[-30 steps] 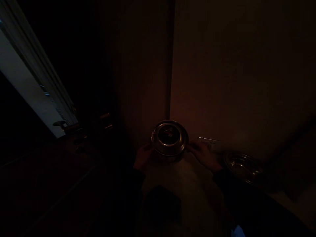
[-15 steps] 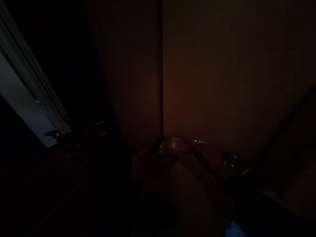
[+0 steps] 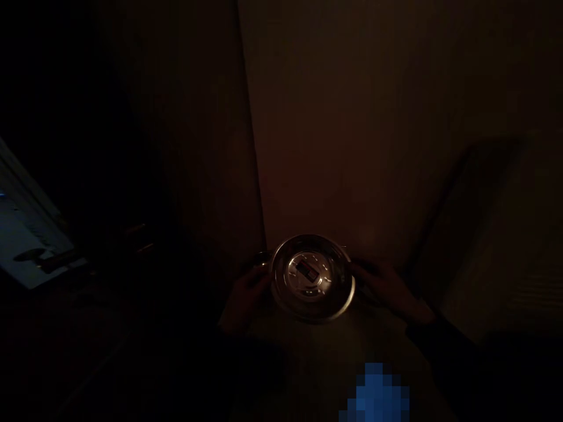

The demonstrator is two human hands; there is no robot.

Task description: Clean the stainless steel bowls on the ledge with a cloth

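Observation:
The room is very dark. In front of me is a round, shiny metal bowl point(image 3: 281, 293), its inside facing me, with a small dark rectangle, perhaps a label point(image 3: 307, 271), at its bottom. My left hand point(image 3: 244, 299) is closed at the bowl's left rim. On the opposite side my right hand point(image 3: 391, 287) has its fingers at the right rim. Just behind the left fingers shows a glint of another metal thing point(image 3: 262, 258), too dim to name.
A pale upright panel or wall point(image 3: 325, 146) with a dark vertical seam stands behind the bowl. Off to the left a lever handle point(image 3: 53, 258) sits by a lighter opening point(image 3: 17, 246). A blurred-out blue patch point(image 3: 376, 392) lies at the bottom.
The bowl now tilts its round inside toward me; before, a shiny metal piece was blurred between my hands. A round metal dish beside my right wrist is no longer seen there. The view has shifted right.

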